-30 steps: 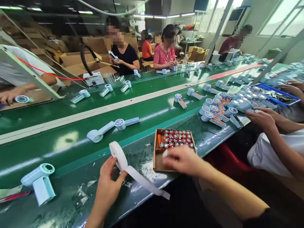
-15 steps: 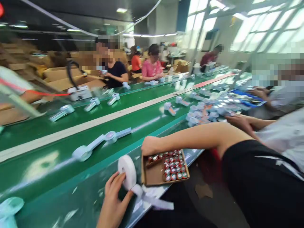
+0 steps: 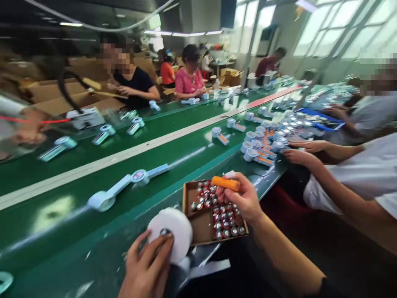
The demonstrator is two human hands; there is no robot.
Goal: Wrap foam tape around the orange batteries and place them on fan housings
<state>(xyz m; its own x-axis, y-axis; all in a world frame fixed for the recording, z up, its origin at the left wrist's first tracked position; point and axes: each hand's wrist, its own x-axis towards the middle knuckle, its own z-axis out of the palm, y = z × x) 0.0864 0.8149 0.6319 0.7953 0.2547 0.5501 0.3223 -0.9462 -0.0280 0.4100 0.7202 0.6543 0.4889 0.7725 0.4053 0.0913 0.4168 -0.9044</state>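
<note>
Since the earlier frame the right hand (image 3: 245,198) has lifted from the far rim of the cardboard box (image 3: 198,223), and its fingers now pinch an orange battery (image 3: 226,183) above the box. The left hand (image 3: 149,265) curls around a white roll of tape (image 3: 170,231) at the near table edge. The glossy green belt (image 3: 124,169) runs away through a bright workshop, carrying pale blue plastic fans (image 3: 124,188). Shiny round battery ends fill the box; a co-worker's hands (image 3: 302,151) crowd the right side.
</note>
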